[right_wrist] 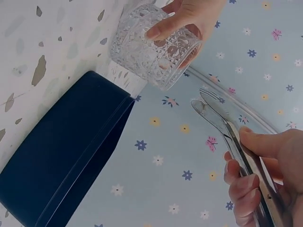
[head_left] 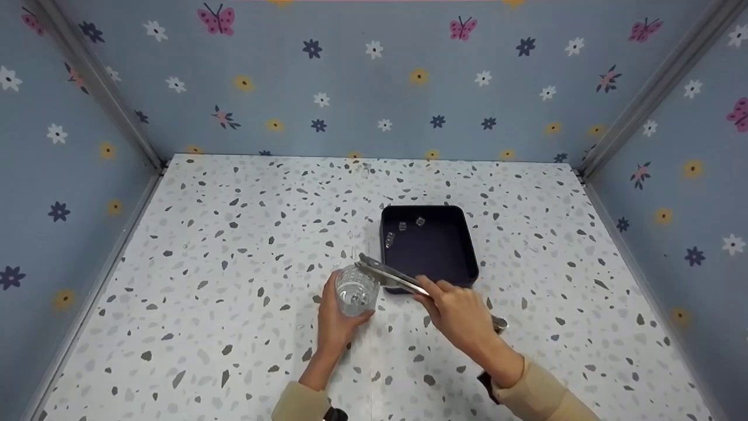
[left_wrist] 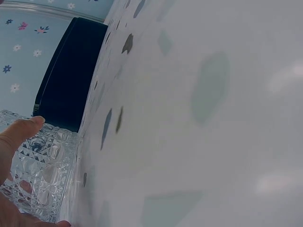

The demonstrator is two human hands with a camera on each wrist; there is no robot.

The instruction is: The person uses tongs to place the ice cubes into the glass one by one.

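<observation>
My left hand [head_left: 336, 324] is wrapped around a clear cut-glass tumbler [head_left: 356, 295] on the speckled table, its thumb against the patterned side. Some clear pieces seem to lie at the bottom of the glass. With my right hand [head_left: 461, 316] I grip metal tongs [head_left: 394, 276], whose tips reach over the glass's rim in the head view. The tips of the tongs [right_wrist: 213, 111] sit close together in the right wrist view; a small clear piece may be between them, but I cannot tell. A dark square box [head_left: 441, 251] beside the glass contains several clear cubes [head_left: 420, 221].
The speckled white table [head_left: 245, 245] extends around the glass and box. Blue panels with flowers and butterflies [head_left: 350, 76] enclose it at the back and both sides.
</observation>
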